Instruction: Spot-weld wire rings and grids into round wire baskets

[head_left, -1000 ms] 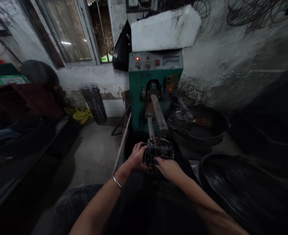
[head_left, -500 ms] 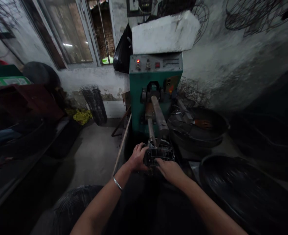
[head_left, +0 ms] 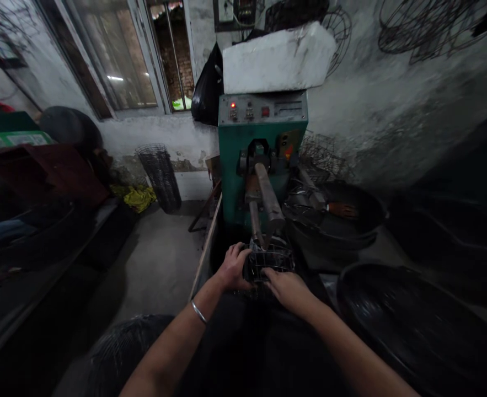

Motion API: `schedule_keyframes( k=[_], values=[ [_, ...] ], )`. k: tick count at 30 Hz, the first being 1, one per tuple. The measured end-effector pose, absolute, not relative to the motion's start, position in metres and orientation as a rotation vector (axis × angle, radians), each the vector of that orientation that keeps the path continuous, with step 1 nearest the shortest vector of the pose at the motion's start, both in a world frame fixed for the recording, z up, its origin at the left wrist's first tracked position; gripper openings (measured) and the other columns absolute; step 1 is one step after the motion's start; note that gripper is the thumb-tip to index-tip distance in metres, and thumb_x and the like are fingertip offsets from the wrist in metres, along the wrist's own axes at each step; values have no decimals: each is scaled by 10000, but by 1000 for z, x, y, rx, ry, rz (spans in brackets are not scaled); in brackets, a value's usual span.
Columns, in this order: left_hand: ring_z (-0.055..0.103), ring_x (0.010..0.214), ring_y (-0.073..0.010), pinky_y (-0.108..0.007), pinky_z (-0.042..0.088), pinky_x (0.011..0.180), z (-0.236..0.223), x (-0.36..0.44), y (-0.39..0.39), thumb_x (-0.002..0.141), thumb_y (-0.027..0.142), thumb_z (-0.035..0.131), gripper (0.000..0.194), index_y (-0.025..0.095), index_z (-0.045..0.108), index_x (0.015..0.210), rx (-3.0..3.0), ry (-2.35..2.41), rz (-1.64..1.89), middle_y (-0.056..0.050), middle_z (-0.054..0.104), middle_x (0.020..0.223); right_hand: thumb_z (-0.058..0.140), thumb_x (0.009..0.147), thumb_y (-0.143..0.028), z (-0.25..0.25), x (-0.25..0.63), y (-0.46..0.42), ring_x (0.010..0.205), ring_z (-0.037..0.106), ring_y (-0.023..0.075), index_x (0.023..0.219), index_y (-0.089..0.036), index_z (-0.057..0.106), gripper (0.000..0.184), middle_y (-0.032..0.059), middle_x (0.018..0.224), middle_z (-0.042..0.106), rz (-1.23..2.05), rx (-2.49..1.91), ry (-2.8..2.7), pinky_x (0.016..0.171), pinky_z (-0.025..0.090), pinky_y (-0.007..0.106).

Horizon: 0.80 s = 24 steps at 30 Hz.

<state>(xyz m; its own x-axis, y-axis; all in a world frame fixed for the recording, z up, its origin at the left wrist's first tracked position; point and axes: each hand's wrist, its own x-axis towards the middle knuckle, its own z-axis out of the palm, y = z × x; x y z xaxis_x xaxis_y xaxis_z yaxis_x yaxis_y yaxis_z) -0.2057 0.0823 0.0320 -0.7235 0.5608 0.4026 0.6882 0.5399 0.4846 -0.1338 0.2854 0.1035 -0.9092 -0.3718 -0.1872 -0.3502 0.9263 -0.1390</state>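
Left hand [head_left: 233, 269] curls in, gripping the wire basket [head_left: 274, 259].

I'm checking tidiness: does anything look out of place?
The smudged white block sits on the green machine, jutting past its right edge, an odd perch. A yellow bundle lies crumpled by the mesh roll. The held wire mesh is too dim to judge.

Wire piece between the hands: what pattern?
The wire piece shows an open grid, clearest in the head view.

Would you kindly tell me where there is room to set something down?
Bare floor shows in front of the mesh roll, left of the wooden board. Crowded: before the green machine, where left hand and right hand hold wire mesh.
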Motion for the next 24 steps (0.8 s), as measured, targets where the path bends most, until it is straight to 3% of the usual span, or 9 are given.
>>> schedule_keyframes(
  k=[16, 24],
  values=[
    [383, 1300, -429, -609, 376, 1087, 32, -209, 86, 508, 553, 901, 1041, 146, 472, 1365, -1017, -2538, -924, -211, 406, 1384, 474, 981, -187, 111, -139, 286, 938, 711, 288, 1277, -143, 555, 310, 138, 1047, 731, -122, -532, 2854, 748, 516, 330],
    [422, 1257, -402, -577, 411, 1064, 31, -211, 88, 436, 556, 940, 1079, 138, 503, 1329, -1000, -2524, -898, -198, 451, 1330, 522, 972, -194, 118, -137, 285, 983, 699, 286, 1231, -173, 613, 275, 114, 1096, 726, -241, -474, 2911, 799, 518, 348]
  ],
)
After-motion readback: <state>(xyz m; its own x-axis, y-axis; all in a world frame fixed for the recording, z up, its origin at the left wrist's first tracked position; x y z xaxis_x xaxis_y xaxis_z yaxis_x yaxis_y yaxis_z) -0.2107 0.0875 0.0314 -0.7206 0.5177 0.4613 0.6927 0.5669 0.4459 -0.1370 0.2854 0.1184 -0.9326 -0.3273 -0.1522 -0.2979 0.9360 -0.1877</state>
